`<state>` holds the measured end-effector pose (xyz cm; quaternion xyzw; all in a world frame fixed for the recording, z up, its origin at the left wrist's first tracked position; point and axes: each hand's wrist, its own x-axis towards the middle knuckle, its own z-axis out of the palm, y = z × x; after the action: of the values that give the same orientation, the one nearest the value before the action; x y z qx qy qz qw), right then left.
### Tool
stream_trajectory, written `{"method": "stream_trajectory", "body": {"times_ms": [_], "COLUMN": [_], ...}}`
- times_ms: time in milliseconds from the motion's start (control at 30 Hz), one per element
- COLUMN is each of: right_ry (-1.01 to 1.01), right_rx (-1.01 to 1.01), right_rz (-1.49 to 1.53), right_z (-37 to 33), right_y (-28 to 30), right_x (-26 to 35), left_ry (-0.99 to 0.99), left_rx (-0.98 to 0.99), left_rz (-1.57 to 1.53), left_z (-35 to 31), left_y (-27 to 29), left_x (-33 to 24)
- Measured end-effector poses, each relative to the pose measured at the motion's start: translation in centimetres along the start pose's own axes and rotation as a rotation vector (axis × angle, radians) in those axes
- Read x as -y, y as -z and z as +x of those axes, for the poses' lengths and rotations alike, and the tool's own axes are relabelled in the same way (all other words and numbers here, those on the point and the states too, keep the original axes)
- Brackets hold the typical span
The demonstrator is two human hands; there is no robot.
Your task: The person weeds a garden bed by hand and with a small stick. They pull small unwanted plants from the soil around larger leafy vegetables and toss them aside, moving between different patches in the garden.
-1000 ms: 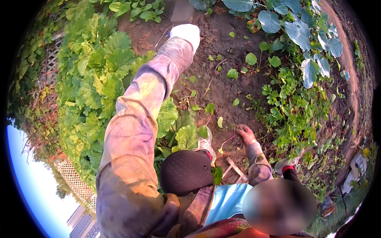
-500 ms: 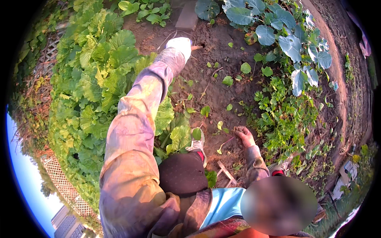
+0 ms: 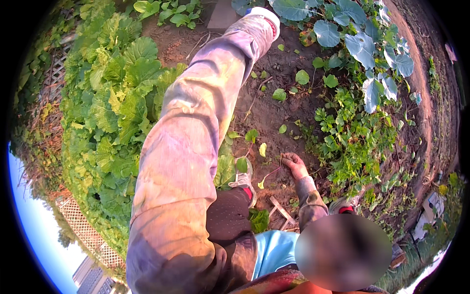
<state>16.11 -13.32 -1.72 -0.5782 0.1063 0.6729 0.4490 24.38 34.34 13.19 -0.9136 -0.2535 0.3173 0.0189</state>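
My left arm, in a stained pink-tan sleeve, reaches far ahead over the bare soil [image 3: 254,117]. It ends in a white and blue band [image 3: 264,17] at the wrist, and my left hand's fingers are hidden past it. My right hand [image 3: 294,166] is low over the soil near my shoes, its fingers closed in a pinch. From the fingertips hangs a seedling [image 3: 269,174] with a thin pinkish stem and a small yellow-green leaf at its lower end. Small leafy seedlings [image 3: 279,94] grow ahead of this hand.
Tall leafy greens [image 3: 115,93] fill the left side, with a lattice fence [image 3: 85,225] beyond. Blue-green broad-leaved plants [image 3: 360,46] and low bright herbs [image 3: 352,132] grow at the right. A small wooden frame [image 3: 280,210] lies between my shoes [image 3: 245,183]. A flat slab [image 3: 223,14] is at the far end.
My left arm has swung forward and to the right, its wrist now nearer the top edge. My right hand has shifted slightly left with the seedling.
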Motion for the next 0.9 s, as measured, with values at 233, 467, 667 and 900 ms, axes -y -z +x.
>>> {"method": "stream_trajectory", "body": {"times_ms": [233,467,667,900], "right_ry": [0.015,-0.081,-0.088,-0.057], "right_rx": [-0.026,-0.031,-0.039,-0.004], "right_rz": [0.022,-0.030,-0.029,-0.088], "right_z": [-2.8,-2.7,-2.5,-2.9], "right_y": [-1.1,2.4,2.5,1.0], "right_x": [1.9,0.2,0.5,2.3], "left_ry": [0.168,0.199,0.107,0.107], "left_rx": [0.088,-0.044,-0.029,-0.010], "left_rz": [-0.030,-0.287,-0.106,-0.010], "left_z": [-1.4,-9.6,-9.9,-12.0], "left_y": [-3.1,-11.4,-8.4,-3.2], "left_x": [9.5,9.4,-1.3,4.6]}}
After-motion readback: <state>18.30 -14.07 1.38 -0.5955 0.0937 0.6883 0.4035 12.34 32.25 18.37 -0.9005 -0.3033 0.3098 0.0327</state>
